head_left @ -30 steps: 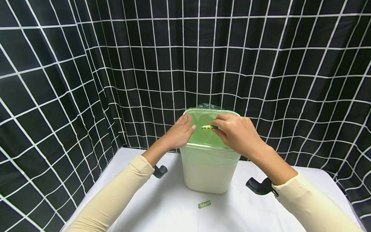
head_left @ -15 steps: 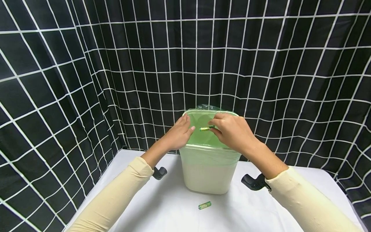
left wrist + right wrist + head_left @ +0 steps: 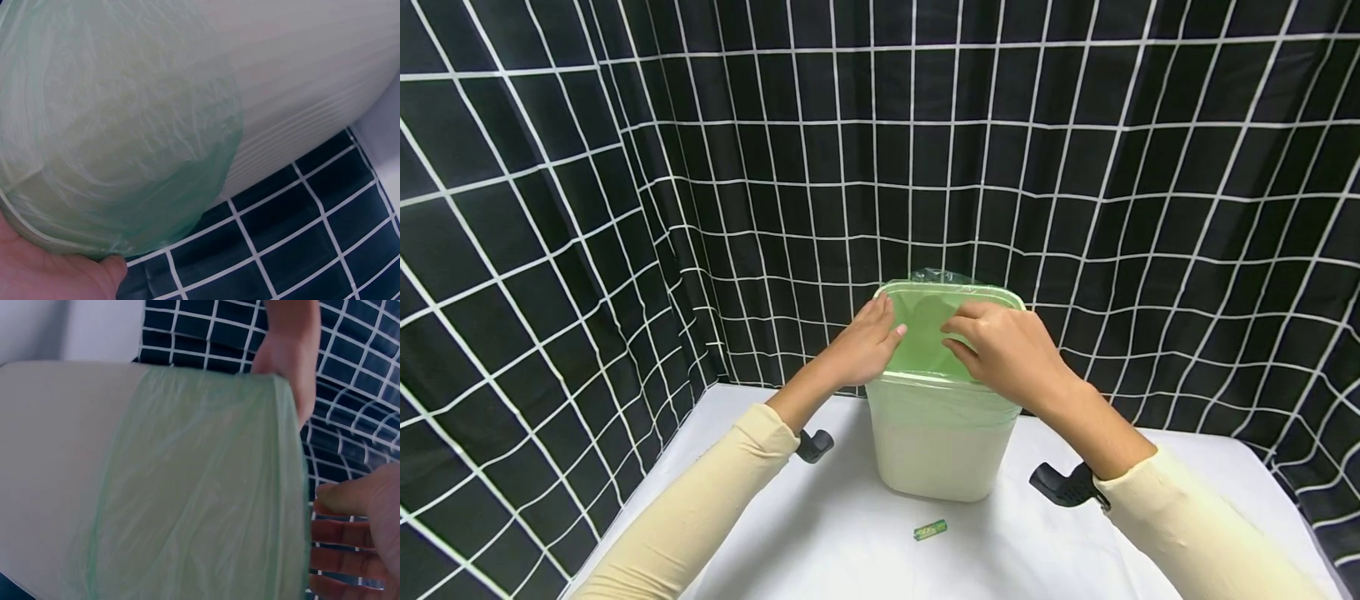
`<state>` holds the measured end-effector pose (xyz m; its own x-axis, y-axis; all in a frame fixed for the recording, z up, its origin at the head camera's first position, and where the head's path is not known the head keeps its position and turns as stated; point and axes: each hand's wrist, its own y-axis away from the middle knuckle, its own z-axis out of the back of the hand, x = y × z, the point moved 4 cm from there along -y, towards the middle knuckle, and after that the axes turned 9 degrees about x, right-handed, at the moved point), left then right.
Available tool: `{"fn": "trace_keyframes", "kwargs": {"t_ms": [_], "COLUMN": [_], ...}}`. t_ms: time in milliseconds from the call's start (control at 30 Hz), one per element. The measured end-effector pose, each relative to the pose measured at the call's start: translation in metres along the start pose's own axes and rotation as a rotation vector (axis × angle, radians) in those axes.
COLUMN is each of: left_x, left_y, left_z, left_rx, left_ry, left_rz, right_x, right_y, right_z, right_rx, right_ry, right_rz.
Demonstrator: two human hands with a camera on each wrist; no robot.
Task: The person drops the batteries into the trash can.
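A whitish trash bin [image 3: 936, 467] stands upright on the white table, lined with a translucent green plastic bag [image 3: 947, 404] folded over its rim. My left hand [image 3: 865, 346] holds the bin's left rim, straddling the edge with the thumb on the inner side; part of the same hand [image 3: 56, 275] shows against the bag in the left wrist view. Over the right side of the opening hovers my right hand [image 3: 1003, 346], fingers parted and holding nothing; its fingers [image 3: 344, 559] show apart in the right wrist view. A green-and-yellow battery [image 3: 930, 530] lies before the bin.
Black cloth with a white grid [image 3: 947, 150] hangs behind and to the left of the table [image 3: 820, 533]. Black wrist mounts [image 3: 1063, 485] jut from both sleeves. The bag's loose edge [image 3: 940, 275] sticks up behind the rim.
The battery that my right hand pinched over the opening has been let go and is out of sight. My left hand stays on the rim, and the battery on the table has not moved.
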<state>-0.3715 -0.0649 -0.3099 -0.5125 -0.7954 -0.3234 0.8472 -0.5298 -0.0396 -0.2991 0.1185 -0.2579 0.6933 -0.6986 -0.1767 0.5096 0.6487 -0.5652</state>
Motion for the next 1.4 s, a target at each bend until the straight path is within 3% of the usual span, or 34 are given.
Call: {"fn": "trace_keyframes", "kwargs": {"t_ms": [333, 800, 1400], "left_x": [-0.001, 0.001, 0.001], "left_y": [0.001, 0.0, 0.001], "left_z": [0.001, 0.0, -0.001], "left_rx": [-0.005, -0.019, -0.019], "left_ry": [-0.009, -0.007, 0.003], "left_rz": [-0.002, -0.012, -0.01], "right_x": [0.022, 0.048, 0.076], "right_y": [0.012, 0.03, 0.064], "right_z": [0.009, 0.015, -0.007], "right_rx": [-0.095, -0.114, -0.108], "right_ry": [-0.031, -0.077, -0.167], "right_rz": [0.075, 0.11, 0.099]}}
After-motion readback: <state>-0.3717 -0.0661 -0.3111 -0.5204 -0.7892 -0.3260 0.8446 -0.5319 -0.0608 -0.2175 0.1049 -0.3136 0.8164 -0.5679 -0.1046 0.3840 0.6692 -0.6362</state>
